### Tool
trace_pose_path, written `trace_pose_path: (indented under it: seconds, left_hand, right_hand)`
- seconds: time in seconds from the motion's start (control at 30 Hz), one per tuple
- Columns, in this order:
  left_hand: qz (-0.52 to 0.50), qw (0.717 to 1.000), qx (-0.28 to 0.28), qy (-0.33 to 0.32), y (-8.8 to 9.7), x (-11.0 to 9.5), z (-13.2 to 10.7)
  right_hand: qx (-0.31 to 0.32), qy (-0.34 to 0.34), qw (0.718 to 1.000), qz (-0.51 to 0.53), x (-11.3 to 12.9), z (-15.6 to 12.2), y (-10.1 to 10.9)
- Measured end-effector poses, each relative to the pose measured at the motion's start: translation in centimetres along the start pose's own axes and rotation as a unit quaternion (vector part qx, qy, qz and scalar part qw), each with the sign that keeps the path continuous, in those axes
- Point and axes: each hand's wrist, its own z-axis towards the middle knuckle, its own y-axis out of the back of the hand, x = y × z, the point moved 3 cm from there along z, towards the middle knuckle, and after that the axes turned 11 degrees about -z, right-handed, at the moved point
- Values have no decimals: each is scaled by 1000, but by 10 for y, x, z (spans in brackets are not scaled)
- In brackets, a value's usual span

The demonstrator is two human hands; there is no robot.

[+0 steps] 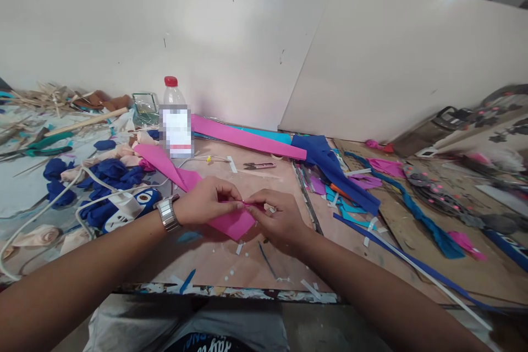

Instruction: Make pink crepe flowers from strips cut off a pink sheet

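Note:
A long pink fabric strip [231, 225] lies across the middle of the table, one end under my hands and the rest trailing to the upper left. My left hand [210, 201], with a metal watch on its wrist, pinches the edge of this strip between thumb and fingertips. Right beside it my right hand [280, 217] pinches the same edge, the fingertips of both hands nearly meeting. What the fingertips shape there is too small to make out. Just beyond the hands lies a pair of small thread snips [259, 165].
Dark blue rolled fabric pieces [111, 176] and a white power strip [119, 220] with cable lie at left. Behind stands a red-capped bottle [171, 93]. Green-handled pliers [49, 144] rest far left. At right are blue fabric [346, 176], a teal strip [416, 214] and cardboard [396, 247].

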Motion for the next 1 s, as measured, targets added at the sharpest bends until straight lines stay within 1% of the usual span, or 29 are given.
trace_pose_path:
  seconds: [0.33, 0.57, 0.77, 0.87, 1.0]
  left_hand:
    - [-43, 999, -17, -6, -4, 4, 1]
    - [-15, 998, -56, -18, -6, 3, -1]
    - [15, 998, -63, -16, -6, 1, -2]
    - [-14, 998, -53, 0, -6, 3, 0]
    - [-96, 994, -24, 43, -6, 6, 2]
  right_hand:
    - [0, -13, 1000, -3, -2, 0, 1]
    - [-14, -44, 998, 29, -6, 2, -1]
    - [-9, -49, 998, 40, -5, 3, -2]
    - [-13, -40, 999, 32, -4, 3, -2]
    - [-5, -33, 999, 12, -4, 2, -1]
